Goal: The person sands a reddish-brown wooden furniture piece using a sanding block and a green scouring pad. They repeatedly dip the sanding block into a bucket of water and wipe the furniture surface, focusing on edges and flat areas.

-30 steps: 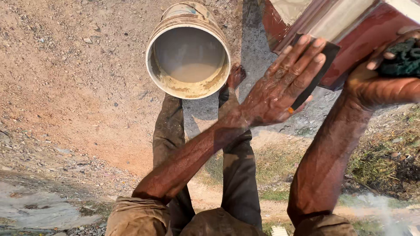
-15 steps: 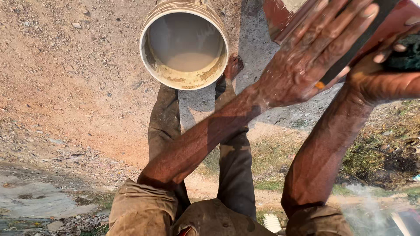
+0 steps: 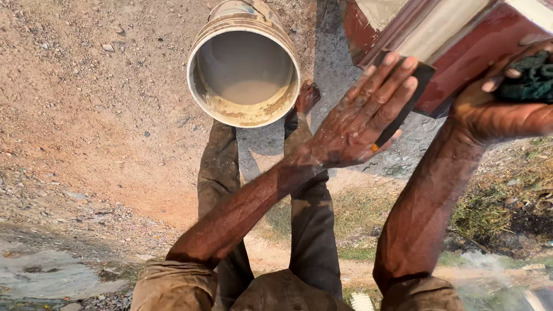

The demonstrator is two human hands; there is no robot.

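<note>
The dirt ground [image 3: 86, 115] fills most of the view, dry and stony, with grass toward 4 o'clock. At 1 o'clock stands a red and cream painted body [image 3: 461, 34], shiny and wet-looking, seemingly part of a vehicle. At 12 o'clock sits a pale, mud-stained bucket [image 3: 245, 69], upright on the ground just beyond the person's bare foot [image 3: 306, 97], with cloudy water low inside.

The left hand [image 3: 357, 124] lies near the centre, its fingers spread flat over a thin dark sheet [image 3: 417, 86], an abrasive sheet by the look of it, pressing it against the lower edge of the red panel; the grip is open and flat, not pinching. The right hand [image 3: 501, 112] at 3 o'clock has its grip curled shut around a dark green scrub pad [image 3: 533, 78], touching the same panel.

To rub well, it seems wise to keep the flat fingers evenly loaded, stroke along the panel edge, and wet the sheet from the bucket often.
</note>
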